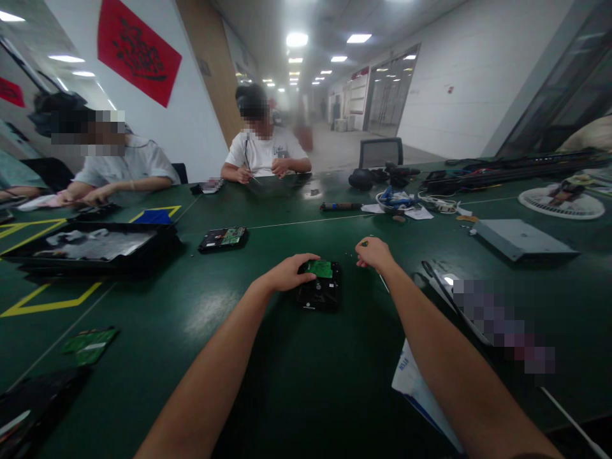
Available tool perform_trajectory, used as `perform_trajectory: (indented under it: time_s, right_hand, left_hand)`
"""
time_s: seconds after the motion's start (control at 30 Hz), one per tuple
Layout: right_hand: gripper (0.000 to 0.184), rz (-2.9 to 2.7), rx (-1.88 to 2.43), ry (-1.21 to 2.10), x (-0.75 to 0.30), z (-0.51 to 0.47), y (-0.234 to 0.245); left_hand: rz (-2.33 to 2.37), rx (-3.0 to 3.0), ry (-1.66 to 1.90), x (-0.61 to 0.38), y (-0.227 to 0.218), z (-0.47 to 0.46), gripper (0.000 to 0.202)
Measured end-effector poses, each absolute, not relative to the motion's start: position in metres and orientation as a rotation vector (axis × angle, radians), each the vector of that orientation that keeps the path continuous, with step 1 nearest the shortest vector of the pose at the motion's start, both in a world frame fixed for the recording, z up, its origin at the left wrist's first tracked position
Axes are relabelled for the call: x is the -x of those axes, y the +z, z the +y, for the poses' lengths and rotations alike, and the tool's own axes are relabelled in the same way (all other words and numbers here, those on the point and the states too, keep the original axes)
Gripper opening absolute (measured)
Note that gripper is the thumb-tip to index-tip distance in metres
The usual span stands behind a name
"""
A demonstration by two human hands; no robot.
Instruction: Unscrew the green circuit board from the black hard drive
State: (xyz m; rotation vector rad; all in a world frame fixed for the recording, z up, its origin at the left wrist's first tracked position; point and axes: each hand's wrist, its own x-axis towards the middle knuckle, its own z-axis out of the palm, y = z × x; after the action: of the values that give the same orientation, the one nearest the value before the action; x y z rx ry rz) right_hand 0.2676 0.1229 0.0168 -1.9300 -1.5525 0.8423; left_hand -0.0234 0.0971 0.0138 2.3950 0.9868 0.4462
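A black hard drive [319, 298] with a green circuit board [321, 268] on its upper face lies flat on the table. My left hand [290, 273] grips it from the left, thumb on top and fingers along the far edge. Just right of the drive, my right hand [374, 254] is closed, fingertips pinched low near the tabletop. What those fingertips hold is too small to make out. A thin pale rod [384, 283] shows below that hand; whether it is held cannot be told. Tiny bits, perhaps screws [349, 255], lie between drive and right hand.
Another hard drive [222, 239] lies farther left, behind a loose green board [90, 344]. A black tray [90, 245] stands at left. Right are a grey metal box [523, 239], a phone [459, 299] and a white packet [421, 389]. Co-workers sit across the green table [287, 389].
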Motion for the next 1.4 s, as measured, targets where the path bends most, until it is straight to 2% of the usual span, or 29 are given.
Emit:
perform_trajectory:
  time_s: [0.27,0.53,0.83,1.07,1.4]
  right_hand:
    - [0.020,-1.694,1.951,0.656,-0.274,0.117,0.005]
    - [0.016,-1.865,1.938,0.442,-0.273,0.118,0.002]
    - [0.015,-1.944,1.998,0.345,-0.264,0.119,0.001]
    - [0.020,-2.031,2.017,0.199,-0.239,0.107,0.000]
    - [0.018,-2.118,1.954,0.172,-0.230,0.102,-0.003]
  left_hand:
    - [1.075,-2.432,0.444,0.021,0.014,0.095,0.053]
    - [1.113,-2.414,0.438,0.019,0.017,0.093,0.059]
    - [1.107,-2.438,0.446,0.020,0.013,0.096,0.055]
    - [1.053,-2.471,0.431,0.021,0.010,0.099,0.057]
    - [1.017,-2.464,0.407,0.025,0.007,0.101,0.061]
